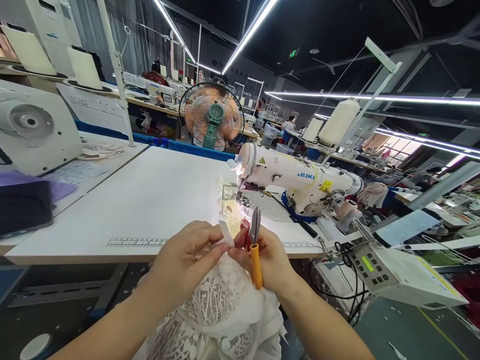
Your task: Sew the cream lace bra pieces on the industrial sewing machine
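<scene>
At the table's front edge, my left hand (pixel 191 255) pinches the end of a narrow white strip (pixel 226 233) between thumb and fingers. Close beside it, my right hand (pixel 272 257) is curled around small scissors (pixel 256 250) with an orange grip, their blades pointing up. Something red shows by its fingers; I cannot make out what. The right fingertips also meet the cloth near the strip. Below both hands, white lace fabric (pixel 221 305) hangs bunched toward my lap.
A JUKI sewing machine (pixel 285 172) with a lit needle area stands ahead on the white table (pixel 161 185). A control box (pixel 390 272) sits at right. A fan (pixel 212 117) is behind the table. A dark object (pixel 24 207) lies at left. People are far back.
</scene>
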Available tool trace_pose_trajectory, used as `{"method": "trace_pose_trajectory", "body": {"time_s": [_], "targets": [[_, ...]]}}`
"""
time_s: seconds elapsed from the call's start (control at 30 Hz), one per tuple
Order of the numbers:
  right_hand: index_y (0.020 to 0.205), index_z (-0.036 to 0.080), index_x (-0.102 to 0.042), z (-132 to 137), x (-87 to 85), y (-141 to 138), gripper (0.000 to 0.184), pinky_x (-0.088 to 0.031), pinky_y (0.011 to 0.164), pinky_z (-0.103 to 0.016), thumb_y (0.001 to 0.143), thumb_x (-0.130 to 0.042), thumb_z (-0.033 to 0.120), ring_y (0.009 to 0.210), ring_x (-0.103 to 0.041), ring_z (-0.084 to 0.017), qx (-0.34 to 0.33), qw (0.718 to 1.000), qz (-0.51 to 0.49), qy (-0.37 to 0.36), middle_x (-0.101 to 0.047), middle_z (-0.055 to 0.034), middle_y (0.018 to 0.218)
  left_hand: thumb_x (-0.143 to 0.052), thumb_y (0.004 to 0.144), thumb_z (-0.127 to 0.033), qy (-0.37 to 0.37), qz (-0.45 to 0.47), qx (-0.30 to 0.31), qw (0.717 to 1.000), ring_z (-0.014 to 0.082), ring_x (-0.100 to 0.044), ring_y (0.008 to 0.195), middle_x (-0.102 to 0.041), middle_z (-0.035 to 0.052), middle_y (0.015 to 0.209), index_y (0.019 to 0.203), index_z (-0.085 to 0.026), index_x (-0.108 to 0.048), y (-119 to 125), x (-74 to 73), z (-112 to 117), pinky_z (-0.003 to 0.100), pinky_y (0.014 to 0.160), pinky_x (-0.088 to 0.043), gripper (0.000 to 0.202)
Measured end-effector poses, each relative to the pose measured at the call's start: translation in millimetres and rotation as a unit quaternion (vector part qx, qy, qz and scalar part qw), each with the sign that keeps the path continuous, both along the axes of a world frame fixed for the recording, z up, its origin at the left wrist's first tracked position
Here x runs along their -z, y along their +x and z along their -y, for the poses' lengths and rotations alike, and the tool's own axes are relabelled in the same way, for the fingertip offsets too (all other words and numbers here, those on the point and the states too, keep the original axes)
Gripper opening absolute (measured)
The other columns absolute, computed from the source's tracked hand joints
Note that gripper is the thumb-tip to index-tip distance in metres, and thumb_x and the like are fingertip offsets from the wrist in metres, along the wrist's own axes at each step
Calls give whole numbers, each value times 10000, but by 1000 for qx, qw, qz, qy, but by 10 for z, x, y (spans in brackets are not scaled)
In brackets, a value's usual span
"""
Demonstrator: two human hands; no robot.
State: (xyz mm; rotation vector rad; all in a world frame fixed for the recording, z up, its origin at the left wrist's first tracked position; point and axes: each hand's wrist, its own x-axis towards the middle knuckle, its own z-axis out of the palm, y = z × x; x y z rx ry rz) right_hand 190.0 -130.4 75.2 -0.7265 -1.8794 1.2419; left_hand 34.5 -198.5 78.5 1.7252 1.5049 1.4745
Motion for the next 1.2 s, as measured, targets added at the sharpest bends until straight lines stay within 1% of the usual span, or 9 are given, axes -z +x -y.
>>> {"method": "trace_pose_trajectory", "body": {"time_s": [0.17, 0.3, 0.47, 0.7, 0.87, 0.93, 1.03, 1.1, 1.2], "targets": [[674, 202, -518, -14, -56, 9, 383, -391, 550, -252, 607, -780, 473, 576, -438, -109, 0, 1000, 3, -31, -519, 33, 639, -537, 807, -358, -7, 4, 2, 1000, 157, -572, 662, -577, 7, 645, 664, -231, -660, 25, -16, -7, 251, 582, -476, 228], [726, 204, -568, -53, -133, 24, 370, -416, 605, -270, 597, -800, 463, 648, -477, -134, -11, 1000, -18, -10, -554, 12, 695, -538, 806, -375, -31, 4, 34, 999, 140, -541, 602, -553, -2, 608, 630, -225, -658, 36, -52, -42, 233, 517, -427, 261], [713, 208, -547, -98, -212, -4, 334, -382, 558, -262, 630, -771, 442, 600, -436, -120, -13, 1000, -27, -11, -514, 26, 663, -531, 816, -377, -47, 1, 47, 998, 118, -506, 569, -513, -21, 579, 568, -217, -604, 66, -68, -92, 228, 533, -408, 305], [685, 219, -497, -97, -238, -56, 345, -379, 527, -256, 616, -781, 404, 572, -427, -113, -25, 994, -77, -68, -492, 43, 616, -570, 768, -388, -23, -4, -33, 999, 138, -515, 604, -550, -10, 642, 684, -225, -634, 165, -21, -82, 233, 479, -383, 195], [703, 225, -498, -74, -241, -78, 395, -435, 574, -270, 611, -789, 475, 611, -492, -125, -27, 993, -94, -68, -555, 29, 667, -613, 744, -374, -20, 62, -29, 997, 123, -506, 552, -524, -28, 579, 617, -234, -647, 143, -43, -61, 225, 466, -408, 192], [731, 227, -524, -70, -233, -60, 383, -454, 597, -275, 627, -773, 499, 640, -525, -134, -43, 995, -78, -53, -599, 15, 724, -670, 686, -375, -48, 120, -72, 989, 109, -488, 498, -540, -37, 564, 612, -233, -652, 121, -130, -6, 214, 416, -387, 161], [775, 227, -558, -52, -175, -20, 337, -464, 627, -273, 657, -754, 474, 673, -555, -141, -78, 996, -29, 6, -631, 5, 782, -725, 595, -330, -78, 211, -198, 954, 89, -450, 405, -583, -50, 536, 625, -228, -643, 89, -306, 112, 199, 341, -354, 135], [771, 228, -557, -21, -93, -9, 282, -457, 630, -262, 679, -745, 417, 675, -558, -143, -84, 994, 5, 66, -622, 13, 759, -739, 553, -277, -59, 223, -261, 937, 106, -482, 389, -609, -49, 519, 629, -224, -632, 70, -409, 189, 208, 329, -400, 142], [739, 228, -538, 60, 67, -39, 215, -431, 598, -242, 667, -739, 254, 657, -554, -145, -67, 986, 61, 140, -614, 15, 734, -720, 539, -211, -15, 189, -294, 937, 141, -557, 443, -623, -36, 515, 601, -211, -613, 55, -496, 290, 224, 353, -470, 124]]}}
